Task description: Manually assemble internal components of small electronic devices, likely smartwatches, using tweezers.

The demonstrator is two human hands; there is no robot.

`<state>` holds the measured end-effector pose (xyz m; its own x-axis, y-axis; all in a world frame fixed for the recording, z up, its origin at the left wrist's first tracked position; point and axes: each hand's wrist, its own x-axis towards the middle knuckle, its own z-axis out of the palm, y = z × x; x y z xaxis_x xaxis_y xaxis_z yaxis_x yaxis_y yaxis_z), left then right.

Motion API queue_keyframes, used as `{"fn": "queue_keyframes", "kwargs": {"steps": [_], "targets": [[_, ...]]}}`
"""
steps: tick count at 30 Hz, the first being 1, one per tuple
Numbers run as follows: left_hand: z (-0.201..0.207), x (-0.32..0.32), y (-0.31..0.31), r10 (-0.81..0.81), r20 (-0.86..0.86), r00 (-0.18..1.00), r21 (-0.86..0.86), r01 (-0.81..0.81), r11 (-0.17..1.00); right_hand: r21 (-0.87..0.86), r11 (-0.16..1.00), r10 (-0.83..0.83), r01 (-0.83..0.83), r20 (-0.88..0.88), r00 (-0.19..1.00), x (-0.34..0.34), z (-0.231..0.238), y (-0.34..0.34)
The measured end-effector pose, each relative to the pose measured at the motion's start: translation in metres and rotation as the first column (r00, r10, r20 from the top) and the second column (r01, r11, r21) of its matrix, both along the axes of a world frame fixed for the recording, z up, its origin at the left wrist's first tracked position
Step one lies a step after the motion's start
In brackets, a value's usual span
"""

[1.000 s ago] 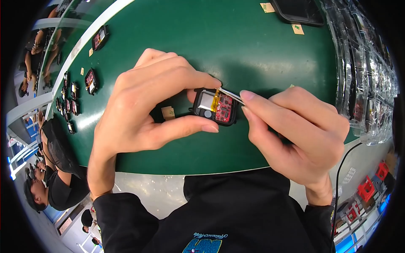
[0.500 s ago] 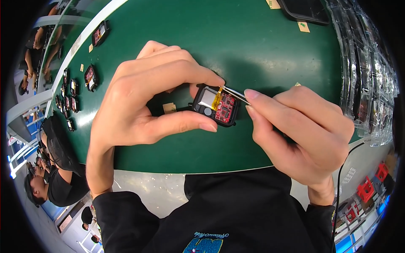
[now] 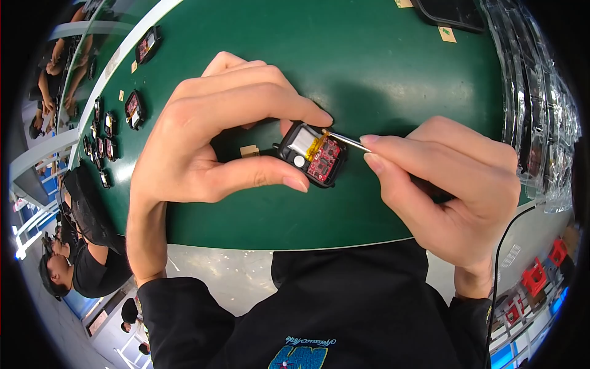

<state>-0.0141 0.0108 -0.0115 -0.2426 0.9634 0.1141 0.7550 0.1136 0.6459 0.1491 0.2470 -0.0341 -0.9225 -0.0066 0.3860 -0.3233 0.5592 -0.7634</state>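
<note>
Black plastic rims a small open device (image 3: 314, 155), which sits in the left hand (image 3: 206, 132) over a green table (image 3: 393, 67). Thumb and forefinger pinch it by its edges, thumb at the lower left and forefinger at the top. Inside lie a silver cell (image 3: 300, 142), a red circuit board (image 3: 326, 162), a strip of amber tape (image 3: 316, 147) between the two, and a white disc (image 3: 299, 161) (round, near the thumb).

The right hand (image 3: 455, 175) pinches a slim metal tool (image 3: 350, 141), probably tweezers, between thumb and forefinger. Its tip is at the tape's upper end, by the left forefinger; whether it touches the tape is too small to tell.

Just beyond the left thumb lies a piece of tan paper (image 3: 249, 150). More open devices (image 3: 134, 109) rest near the table's left edge, and clear plastic trays (image 3: 534, 117) line the right.
</note>
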Motion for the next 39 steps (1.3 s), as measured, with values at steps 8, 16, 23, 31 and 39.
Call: {"fn": "queue_keyframes", "kwargs": {"steps": [8, 16, 23, 31, 39], "targets": [[0.0027, 0.0004, 0.0029, -0.012, -0.012, 1.000, 0.000, 0.012, 1.000, -0.017, 1.000, 0.006, -0.006, 0.045, 0.999, 0.0009, 0.0032, 0.0019], [0.0023, -0.0009, 0.0013, -0.032, -0.003, 0.999, -0.010, 0.032, 0.999, -0.012, 0.999, 0.047, -0.046, 0.050, 0.998, -0.0015, 0.0018, 0.0035], [0.0026, 0.0004, 0.0023, -0.032, -0.008, 0.999, 0.000, 0.032, 0.999, 0.002, 0.999, 0.047, -0.047, 0.054, 0.997, -0.0009, 0.0041, 0.0035], [0.0037, 0.0010, 0.0027, -0.028, -0.010, 1.000, -0.030, 0.028, 0.999, -0.032, 0.999, 0.024, -0.021, 0.104, 0.994, -0.0002, 0.0060, 0.0025], [0.0022, -0.0006, 0.0023, -0.033, 0.037, 0.999, -0.030, 0.034, 0.999, -0.058, 0.998, 0.029, -0.023, 0.121, 0.992, 0.0007, 0.0061, 0.0021]]}}
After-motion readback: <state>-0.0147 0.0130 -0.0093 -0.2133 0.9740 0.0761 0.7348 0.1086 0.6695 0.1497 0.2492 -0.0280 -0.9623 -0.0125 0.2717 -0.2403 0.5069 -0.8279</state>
